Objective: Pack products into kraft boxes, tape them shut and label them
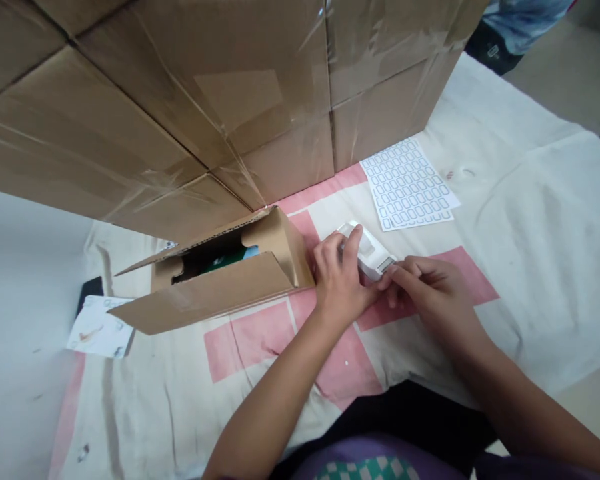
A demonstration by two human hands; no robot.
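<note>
No txt or nos. are coming through legibly. Label sheets (405, 185) are showing rows of blue outlines, any print inside too sm. to read. Card (99, 327) at L is carrying some blurry marks, can't make out. Device (371, 252) is showing a sm. gray window (385, 265) at one end, unreadable.

Both bare forearms (280, 393) are extended over the near edge of the cloth (545, 267); the left hand (340, 277) is curved, fingers parted, and the right hand's (433, 293) curled fingertips are held by the left thumb.
</note>
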